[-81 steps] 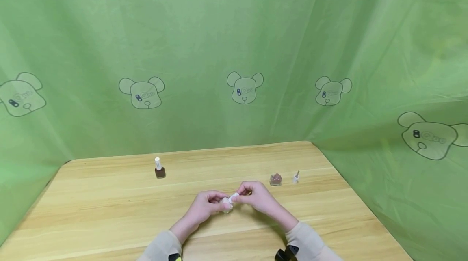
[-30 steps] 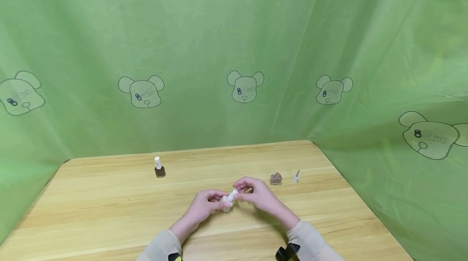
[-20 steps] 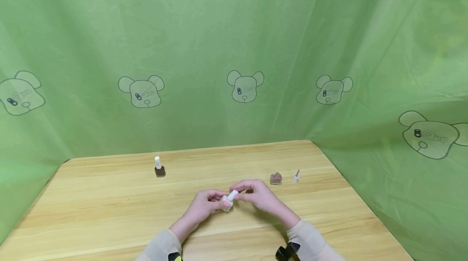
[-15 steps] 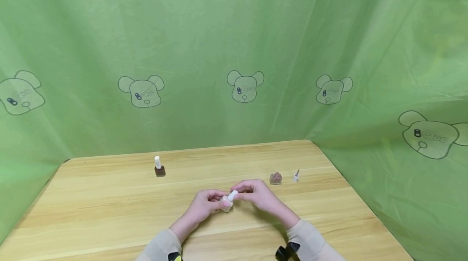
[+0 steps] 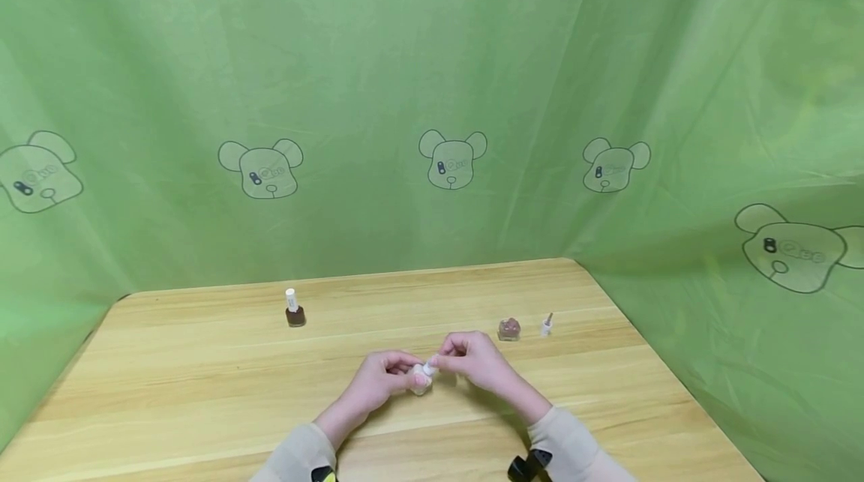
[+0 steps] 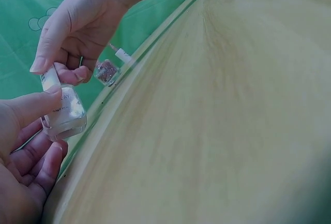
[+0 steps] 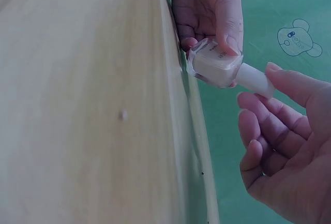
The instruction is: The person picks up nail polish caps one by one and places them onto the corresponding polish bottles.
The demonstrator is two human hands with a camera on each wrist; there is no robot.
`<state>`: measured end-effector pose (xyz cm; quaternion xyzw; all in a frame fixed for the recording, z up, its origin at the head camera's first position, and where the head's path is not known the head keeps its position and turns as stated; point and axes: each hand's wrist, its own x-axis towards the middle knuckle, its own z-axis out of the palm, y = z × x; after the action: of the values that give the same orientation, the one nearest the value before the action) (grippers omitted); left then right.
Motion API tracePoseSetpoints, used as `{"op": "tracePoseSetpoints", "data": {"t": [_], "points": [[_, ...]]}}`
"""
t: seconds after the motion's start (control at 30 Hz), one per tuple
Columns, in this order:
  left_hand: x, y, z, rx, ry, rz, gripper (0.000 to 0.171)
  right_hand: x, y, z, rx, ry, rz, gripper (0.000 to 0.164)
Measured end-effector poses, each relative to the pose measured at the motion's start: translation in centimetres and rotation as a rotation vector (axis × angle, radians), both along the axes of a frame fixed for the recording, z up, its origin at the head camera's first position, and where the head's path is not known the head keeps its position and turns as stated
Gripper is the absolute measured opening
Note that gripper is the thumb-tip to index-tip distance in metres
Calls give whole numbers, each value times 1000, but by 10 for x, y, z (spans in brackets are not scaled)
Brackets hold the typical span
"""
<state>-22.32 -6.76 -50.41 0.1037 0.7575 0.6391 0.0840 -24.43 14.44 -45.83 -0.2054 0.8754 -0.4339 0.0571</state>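
Note:
Between thumb and fingers my left hand [image 5: 381,378] grips the glass body of a pale nail polish bottle [image 7: 214,63]. Its white cap [image 7: 254,80] sits at the bottle's neck, tilted up toward the right. My right hand [image 5: 475,362] pinches that cap with thumb and index finger, the other fingers loosely bent. Both hands are over the front middle of the wooden table [image 5: 202,384]. In the left wrist view, the left thumb [image 6: 36,105] lies across the bottle's shoulder, and the right hand [image 6: 88,22] comes in from above.
A dark nail polish bottle [image 5: 295,316] with a white cap stands at the back left. An uncapped mauve bottle [image 5: 509,330] stands right of my hands, beside its white cap [image 5: 546,328] with the brush pointing up. Green curtains [image 5: 364,92] border the table.
The right fingers have come off and back onto the cap, regripping it with small shifts around it. The left hand keeps its hold on the bottle. The other bottles have stayed put.

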Motion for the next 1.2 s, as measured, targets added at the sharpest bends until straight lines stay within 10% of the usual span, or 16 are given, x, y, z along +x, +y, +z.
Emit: {"op": "tracePoseSetpoints", "data": {"t": [0.53,1.2], "points": [[1,-2,3,34,-21,-9,35,-5,4,-1,-67,3,181,40],[1,-1,3,11,-3,-24,32,-3,4,-2,21,27,108,15]]}}
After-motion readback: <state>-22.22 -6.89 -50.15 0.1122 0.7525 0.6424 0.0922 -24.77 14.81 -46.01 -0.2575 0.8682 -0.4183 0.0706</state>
